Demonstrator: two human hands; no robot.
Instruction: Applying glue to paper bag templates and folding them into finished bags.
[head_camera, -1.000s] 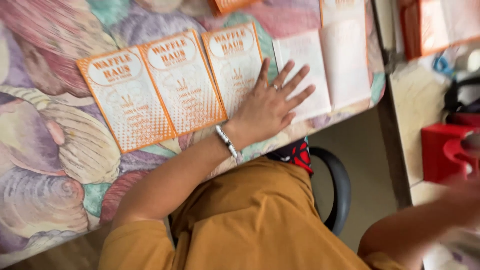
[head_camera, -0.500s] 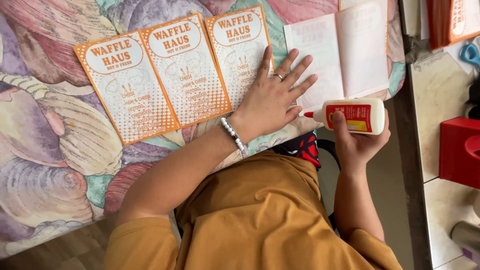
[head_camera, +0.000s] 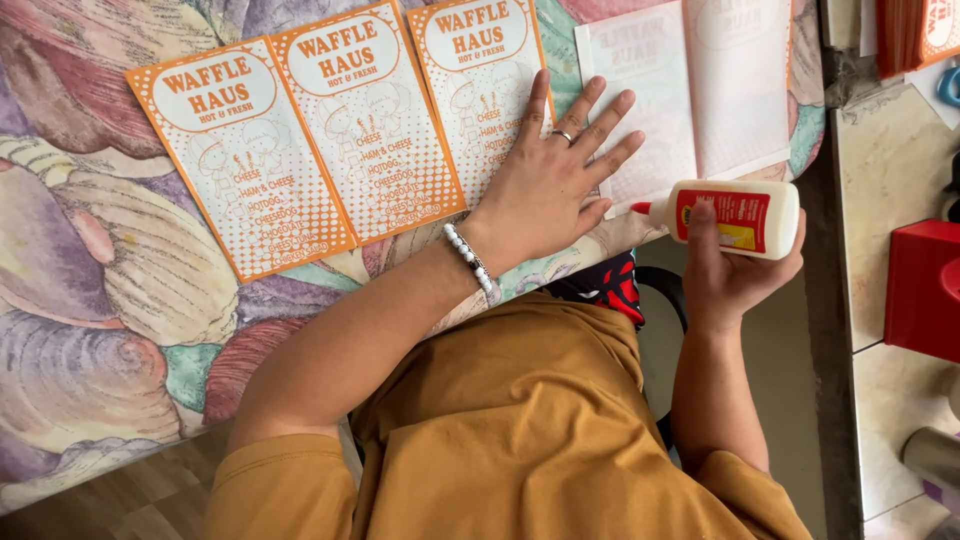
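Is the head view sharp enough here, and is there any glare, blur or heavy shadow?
Head view: even, soft light with no harsh shadows; the orange printed sheets and left hand are sharp; the glue bottle in the right hand is crisp, with no motion blur; no glare on the patterned tablecloth; the red box at the frame's right edge is cut off.

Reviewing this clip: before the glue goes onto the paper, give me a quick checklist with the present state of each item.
1. Left hand flat on the sheets, pinning them: ok.
2. Glue bottle gripped in the right hand: ok.
3. Red nozzle aimed toward the white sheet: ok.
4. Nozzle cap open: cannot tell.
5. Nozzle over the paper: not ok, it sits at the table edge.
6. Three orange printed sheets laid side by side, overlapping, on the patterned tablecloth: ok.
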